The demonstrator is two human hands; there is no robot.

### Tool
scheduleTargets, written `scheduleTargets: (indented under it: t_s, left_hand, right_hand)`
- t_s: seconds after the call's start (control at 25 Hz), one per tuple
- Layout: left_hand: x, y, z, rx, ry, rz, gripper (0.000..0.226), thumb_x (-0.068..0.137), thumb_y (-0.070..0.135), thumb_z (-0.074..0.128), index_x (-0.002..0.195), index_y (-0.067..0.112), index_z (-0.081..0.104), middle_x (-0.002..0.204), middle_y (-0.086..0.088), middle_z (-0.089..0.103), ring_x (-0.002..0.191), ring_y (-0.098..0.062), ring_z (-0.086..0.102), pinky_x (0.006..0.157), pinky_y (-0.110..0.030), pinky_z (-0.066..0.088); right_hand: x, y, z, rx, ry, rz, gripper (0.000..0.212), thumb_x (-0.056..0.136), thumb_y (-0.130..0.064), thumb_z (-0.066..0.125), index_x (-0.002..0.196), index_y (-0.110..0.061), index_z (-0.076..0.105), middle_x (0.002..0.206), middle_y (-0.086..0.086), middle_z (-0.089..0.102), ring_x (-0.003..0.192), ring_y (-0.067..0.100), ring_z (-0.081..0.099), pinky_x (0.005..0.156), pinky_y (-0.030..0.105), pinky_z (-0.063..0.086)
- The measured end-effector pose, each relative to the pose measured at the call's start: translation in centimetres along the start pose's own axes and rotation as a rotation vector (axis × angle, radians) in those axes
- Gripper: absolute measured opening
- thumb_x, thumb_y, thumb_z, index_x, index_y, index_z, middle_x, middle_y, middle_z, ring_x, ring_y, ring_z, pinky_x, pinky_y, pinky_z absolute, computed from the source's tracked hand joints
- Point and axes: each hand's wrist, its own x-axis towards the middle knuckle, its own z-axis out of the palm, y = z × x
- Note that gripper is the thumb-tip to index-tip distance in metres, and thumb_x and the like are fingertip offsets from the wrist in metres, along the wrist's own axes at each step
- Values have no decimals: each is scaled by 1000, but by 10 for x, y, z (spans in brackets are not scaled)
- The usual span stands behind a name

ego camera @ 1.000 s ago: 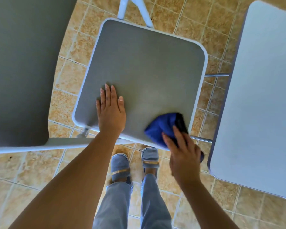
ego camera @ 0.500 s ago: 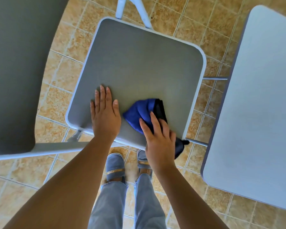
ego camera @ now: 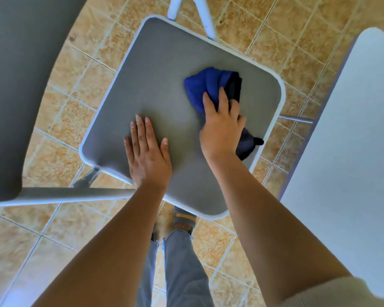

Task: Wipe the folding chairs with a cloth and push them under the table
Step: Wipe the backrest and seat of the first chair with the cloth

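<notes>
Below: two chair seats (ego camera: 155, 69), one cloth (ego camera: 206, 87) under right hand (ego camera: 222, 129) fingers; left hand (ego camera: 148, 156) flat, splayed.

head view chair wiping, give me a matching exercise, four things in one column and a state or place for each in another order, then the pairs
Things:
1. left hand
2. right hand
3. cloth
4. table

States or places:
A. blue and bunched, lying on the grey seat
B. pale top at the right edge of the view
C. flat on the seat, palm down, holding nothing
D. pressing on the cloth, fingers over it

Pairs: 1-C, 2-D, 3-A, 4-B
</notes>
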Motion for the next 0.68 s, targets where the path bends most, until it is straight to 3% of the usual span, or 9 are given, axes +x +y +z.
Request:
scheduleTargets:
  t_s: [0.16,0.24,0.32,0.4,0.48,0.56,0.68]
  left_hand:
    - [-8,5,11,19,37,-34,57,102,37,25,152,10,18,160,-6,16,148,-22,12,120,-43,12]
    - [-8,5,13,37,56,-38,57,102,37,25,152,11,19,160,-6,17,148,-21,13,120,-42,12]
    - [-8,6,14,55,57,-43,57,102,37,24,152,12,18,160,-5,16,148,-21,12,120,-41,11]
    - [-8,7,15,75,49,-40,58,102,37,23,153,11,16,161,-5,13,148,-21,11,120,-41,10]
    - [-7,6,15,94,40,-38,58,102,37,24,153,11,14,161,-5,12,148,-21,9,120,-42,10]
    - [-6,6,15,98,30,-39,59,102,37,25,153,11,13,161,-6,11,148,-21,9,120,-42,10]
    - [-7,5,14,105,22,-33,59,102,37,25,153,11,13,161,-6,11,148,-22,8,120,-43,10]
  right_hand:
    - [-63,31,7,-39,-4,-248,64,75,-11,49,136,-29,46,152,3,33,127,32,40,84,47,38]
    - [-69,68,-1,-95,11,-180,64,73,-13,42,134,-31,48,151,2,35,126,32,41,85,47,38]
    - [-43,91,-9,-87,42,-10,65,73,-9,49,135,-29,47,151,5,35,127,36,39,89,50,37]
    - [3,90,-17,-60,60,133,69,75,-3,55,139,-27,43,153,8,30,131,38,33,92,52,33]
    - [48,68,-20,-43,73,143,67,81,-6,55,142,-26,37,156,8,23,135,37,27,96,52,30]
    - [67,33,-15,-62,48,53,66,85,-10,54,145,-28,32,157,7,18,137,35,23,97,51,30]
    - [43,-9,-2,-59,-19,-236,67,83,-12,56,144,-28,33,157,5,19,135,33,26,93,50,33]
